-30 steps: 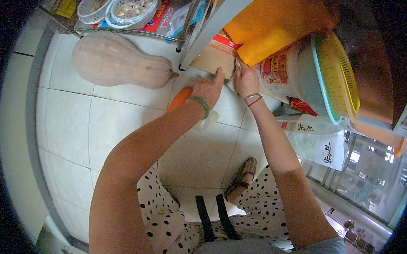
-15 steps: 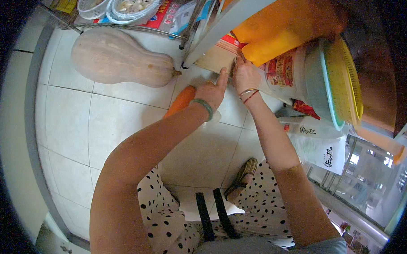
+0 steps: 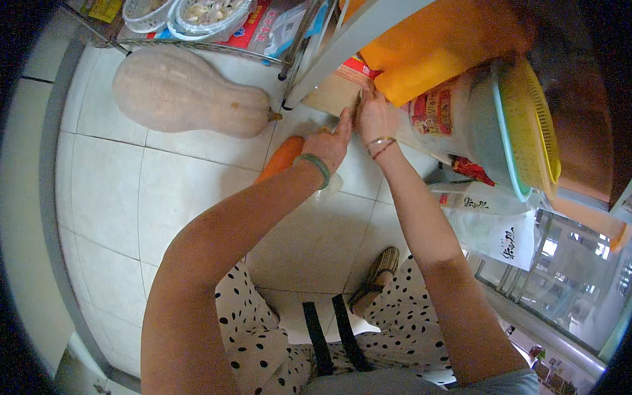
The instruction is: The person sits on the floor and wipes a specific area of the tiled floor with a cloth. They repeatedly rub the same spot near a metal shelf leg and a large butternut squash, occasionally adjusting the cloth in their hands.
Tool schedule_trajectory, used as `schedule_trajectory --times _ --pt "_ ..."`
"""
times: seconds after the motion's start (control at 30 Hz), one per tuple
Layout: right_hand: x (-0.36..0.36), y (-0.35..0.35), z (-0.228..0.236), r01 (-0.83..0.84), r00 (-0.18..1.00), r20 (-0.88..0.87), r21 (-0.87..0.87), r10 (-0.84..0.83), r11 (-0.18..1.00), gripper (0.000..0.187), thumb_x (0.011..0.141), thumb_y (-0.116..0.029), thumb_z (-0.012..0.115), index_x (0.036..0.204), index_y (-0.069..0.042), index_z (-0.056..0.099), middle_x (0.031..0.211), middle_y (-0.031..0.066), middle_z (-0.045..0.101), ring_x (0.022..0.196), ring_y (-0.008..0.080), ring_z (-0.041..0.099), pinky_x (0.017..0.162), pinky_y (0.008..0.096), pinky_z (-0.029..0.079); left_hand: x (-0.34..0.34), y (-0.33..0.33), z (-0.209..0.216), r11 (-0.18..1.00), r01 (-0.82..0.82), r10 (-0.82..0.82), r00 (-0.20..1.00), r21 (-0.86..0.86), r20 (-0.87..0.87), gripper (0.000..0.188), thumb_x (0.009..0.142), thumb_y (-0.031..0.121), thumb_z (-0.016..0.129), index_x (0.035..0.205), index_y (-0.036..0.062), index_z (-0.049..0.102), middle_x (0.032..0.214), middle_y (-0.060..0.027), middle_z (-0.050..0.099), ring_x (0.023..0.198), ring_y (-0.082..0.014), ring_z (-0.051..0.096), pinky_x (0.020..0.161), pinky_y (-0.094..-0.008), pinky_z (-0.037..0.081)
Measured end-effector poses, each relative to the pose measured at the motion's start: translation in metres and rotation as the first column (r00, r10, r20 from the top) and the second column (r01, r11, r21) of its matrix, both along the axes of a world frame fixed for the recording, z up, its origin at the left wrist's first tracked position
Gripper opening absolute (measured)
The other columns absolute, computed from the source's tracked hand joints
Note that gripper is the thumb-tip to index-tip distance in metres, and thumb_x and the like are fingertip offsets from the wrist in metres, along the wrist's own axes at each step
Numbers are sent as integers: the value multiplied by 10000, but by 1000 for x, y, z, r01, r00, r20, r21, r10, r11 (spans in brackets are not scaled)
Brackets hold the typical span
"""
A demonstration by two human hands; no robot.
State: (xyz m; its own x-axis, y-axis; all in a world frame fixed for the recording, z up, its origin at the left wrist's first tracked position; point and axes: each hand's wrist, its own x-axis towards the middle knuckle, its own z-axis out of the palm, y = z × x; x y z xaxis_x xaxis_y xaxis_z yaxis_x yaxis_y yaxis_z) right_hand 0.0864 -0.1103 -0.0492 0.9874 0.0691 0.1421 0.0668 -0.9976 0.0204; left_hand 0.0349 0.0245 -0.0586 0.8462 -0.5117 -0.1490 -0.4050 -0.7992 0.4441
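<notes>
Clock directions are read from the centre of the view. Your left hand (image 3: 323, 147) lies at 12 o'clock, its index finger extended and the other fingers curled; whether these grip anything cannot be told. Your right hand (image 3: 376, 118) is at 1 o'clock, its fingers drawn together and their tips partly hidden, so you cannot tell what they clamp. The pale flat panel (image 3: 326, 97) stands at 12 o'clock, beyond both hands, and your index fingertip overlaps its lower edge. An orange, carrot-like vegetable (image 3: 282, 158) extends from beneath your left hand toward its 8 o'clock. At 10 o'clock a large tan squash (image 3: 184, 92) lies on the tiled floor (image 3: 190, 207). An orange sheet (image 3: 432, 55) hangs at 1 o'clock; a yellow basket (image 3: 531, 125) stands at 2 o'clock.
</notes>
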Motion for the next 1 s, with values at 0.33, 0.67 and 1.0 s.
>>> schedule_trajectory --times 0.33,0.67,1.0 --pt "-1 3 3 -33 998 -50 102 38 994 243 860 -167 419 1041 -49 531 1079 192 527 785 363 611 631 461 490 -1 -2 -7 998 -27 25 999 -58 -41 633 878 144 420 1397 -7 90 761 -233 615 576 -299 614 521 -424 505" --pt "-31 29 33 -1 971 -238 130 32 992 276 845 -138 455 1104 -88 536 1066 173 532 813 363 606 654 430 506 -7 11 -27 993 -31 47 989 -117 138 618 865 123 428 1399 30 132 682 -213 603 514 -310 595 447 -431 495" --pt "-30 18 26 -71 982 -161 144 94 987 277 834 -162 486 1089 -70 542 1016 164 559 805 365 607 633 433 495 -2 7 -21 1000 -14 14 1000 4 19 677 876 171 427 1407 12 38 731 -211 627 563 -296 622 512 -430 510"
